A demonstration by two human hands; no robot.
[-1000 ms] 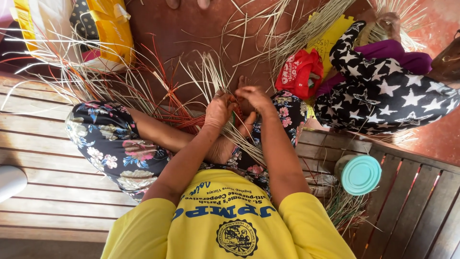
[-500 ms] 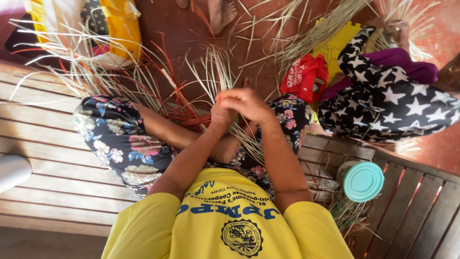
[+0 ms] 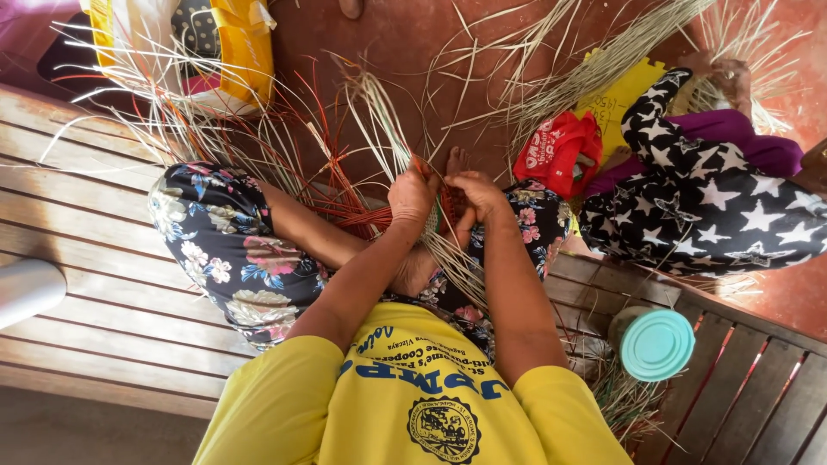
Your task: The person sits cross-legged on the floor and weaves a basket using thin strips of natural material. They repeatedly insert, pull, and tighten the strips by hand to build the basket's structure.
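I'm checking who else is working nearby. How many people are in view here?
2. The wearer in the yellow shirt, seated on the wooden bench, both hands at the weaving strips. A second person in star-print clothing sits at the right. Others may be outside the view.

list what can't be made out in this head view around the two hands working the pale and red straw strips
- Woven piece under the left hand and right hand: the fingers cover it.
- Round teal plastic lid: the jar below is hidden by it.
- White rounded object: cut off by the left edge.
- Yellow and white bag: top cut by the frame.
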